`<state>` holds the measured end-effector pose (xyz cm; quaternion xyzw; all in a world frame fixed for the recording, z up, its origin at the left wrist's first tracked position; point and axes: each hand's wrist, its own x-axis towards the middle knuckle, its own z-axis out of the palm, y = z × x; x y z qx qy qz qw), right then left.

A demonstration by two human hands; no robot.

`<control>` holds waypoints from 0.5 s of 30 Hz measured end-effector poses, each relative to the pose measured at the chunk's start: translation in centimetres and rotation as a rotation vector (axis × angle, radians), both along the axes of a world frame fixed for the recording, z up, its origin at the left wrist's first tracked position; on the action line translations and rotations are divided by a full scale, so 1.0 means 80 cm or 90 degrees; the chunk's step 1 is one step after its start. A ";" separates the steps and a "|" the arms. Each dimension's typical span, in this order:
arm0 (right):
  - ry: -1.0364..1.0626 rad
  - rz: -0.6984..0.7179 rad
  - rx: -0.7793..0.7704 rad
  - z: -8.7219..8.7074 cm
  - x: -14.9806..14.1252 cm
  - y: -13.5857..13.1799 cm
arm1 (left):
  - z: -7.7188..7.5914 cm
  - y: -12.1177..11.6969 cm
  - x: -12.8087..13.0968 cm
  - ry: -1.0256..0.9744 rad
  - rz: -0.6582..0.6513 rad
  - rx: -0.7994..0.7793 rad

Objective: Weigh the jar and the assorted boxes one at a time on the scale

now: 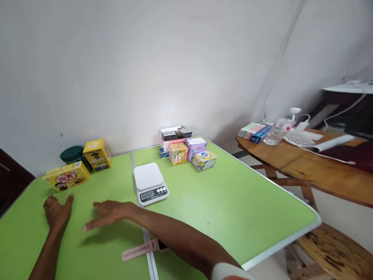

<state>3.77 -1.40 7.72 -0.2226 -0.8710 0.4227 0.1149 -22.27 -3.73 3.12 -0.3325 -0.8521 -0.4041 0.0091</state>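
My left hand (57,210) is low over the green table at the left, thumb spread from the fingers and nothing visible in it. Just beyond it a yellow snack box (67,177) with red lettering lies on its long side. My right hand (109,213) reaches leftward above the table, its fingers apart and holding nothing I can see. A white digital kitchen scale (149,177) stands beyond my right wrist. Under my right forearm lies a smartwatch with a pink strap (140,250), its face partly hidden.
Behind the snack box stand a dark green lidded jar (72,154) and an upright yellow box (97,154). Several small boxes (178,153) are grouped near the wall. To the right, a wooden table (291,167) carries a water bottle (278,130) and more boxes (255,132).
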 end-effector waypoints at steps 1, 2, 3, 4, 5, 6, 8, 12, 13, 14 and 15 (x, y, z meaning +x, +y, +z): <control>-0.017 0.047 -0.004 0.010 0.031 -0.011 | 0.002 -0.009 0.008 -0.020 -0.010 0.007; 0.012 0.069 0.014 0.020 0.065 -0.020 | 0.002 -0.019 0.017 -0.049 -0.021 0.014; 0.076 0.046 0.040 0.029 0.102 -0.026 | 0.001 -0.029 0.025 -0.083 -0.030 0.023; 0.153 -0.019 0.062 0.035 0.141 -0.027 | 0.000 -0.040 0.034 -0.117 -0.036 0.032; 0.231 -0.122 0.080 0.038 0.183 -0.023 | -0.002 -0.051 0.043 -0.148 -0.041 0.040; 0.304 -0.241 0.104 0.039 0.227 -0.014 | -0.004 -0.061 0.053 -0.175 -0.050 0.047; 0.422 -0.516 0.176 0.029 0.315 0.016 | -0.006 -0.080 0.077 -0.213 -0.079 0.067; 0.431 -0.973 0.224 -0.021 0.461 0.087 | 0.010 -0.094 0.143 -0.185 -0.127 0.124; 0.417 -1.008 0.186 -0.034 0.485 0.102 | 0.019 -0.090 0.164 -0.146 -0.144 0.139; 0.406 -1.020 0.149 -0.047 0.501 0.115 | 0.030 -0.085 0.188 -0.102 -0.170 0.154; 0.401 -1.017 0.114 -0.058 0.511 0.127 | 0.042 -0.078 0.213 -0.055 -0.203 0.171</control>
